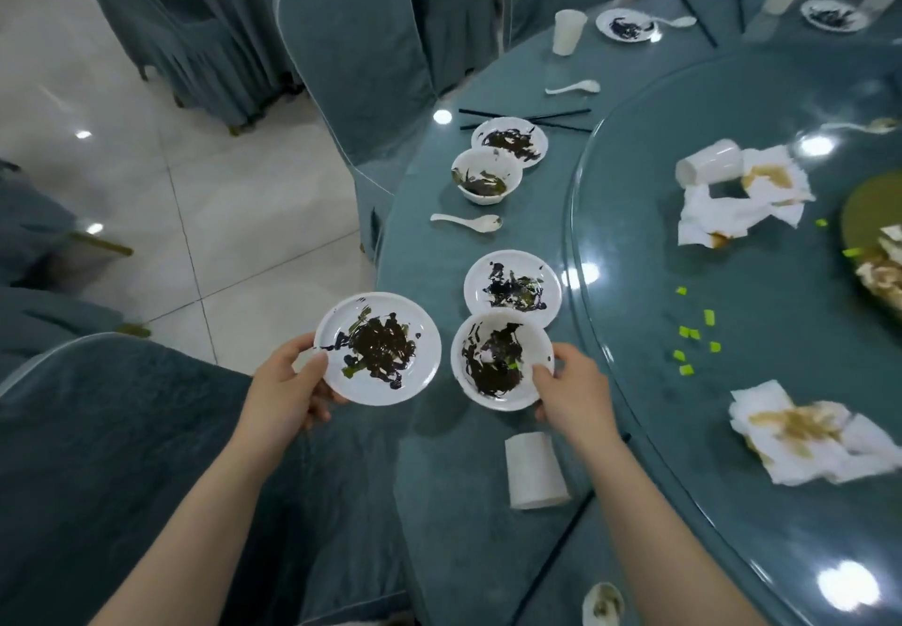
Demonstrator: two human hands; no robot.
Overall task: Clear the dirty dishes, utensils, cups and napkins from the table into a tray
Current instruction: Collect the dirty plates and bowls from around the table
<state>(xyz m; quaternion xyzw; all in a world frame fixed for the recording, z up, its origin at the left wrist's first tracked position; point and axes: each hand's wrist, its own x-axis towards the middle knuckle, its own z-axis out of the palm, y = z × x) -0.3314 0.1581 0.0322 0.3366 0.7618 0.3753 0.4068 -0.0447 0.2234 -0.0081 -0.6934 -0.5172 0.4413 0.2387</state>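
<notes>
Nearest, at the bottom edge of the table (439, 503), lies a soiled spoon (604, 604), with a black chopstick (551, 552) running up from it toward an overturned cup (534, 471).

Above these are the two hands. The left hand (288, 391) holds a plate (378, 347) smeared with dark sauce out past the table edge, over a covered chair (122, 454); its grip pinches the plate's near-left rim, thumb on top, fingers below. The right hand (568, 393) holds a dirty bowl (500, 359), its grip pinching the right rim, thumb inside the rim and fingers outside. Whether the bowl rests on the table or is lifted clear cannot be told. The bowl's far edge overlaps a second plate (512, 286) lying on the table.

To the right, on the glass turntable (732, 283), sit a stained napkin (810, 440) and scattered green bits (693, 332).

Farther along the table edge come a white spoon (466, 221), a second bowl (485, 176) touching a third plate (510, 141), and black chopsticks (527, 118). A tipped cup (710, 162) lies on another crumpled napkin (742, 200) on the turntable.

Farthest off are one more spoon (573, 87), an upright cup (568, 32) and a plate with a spoon (627, 24). No tray is in view.
</notes>
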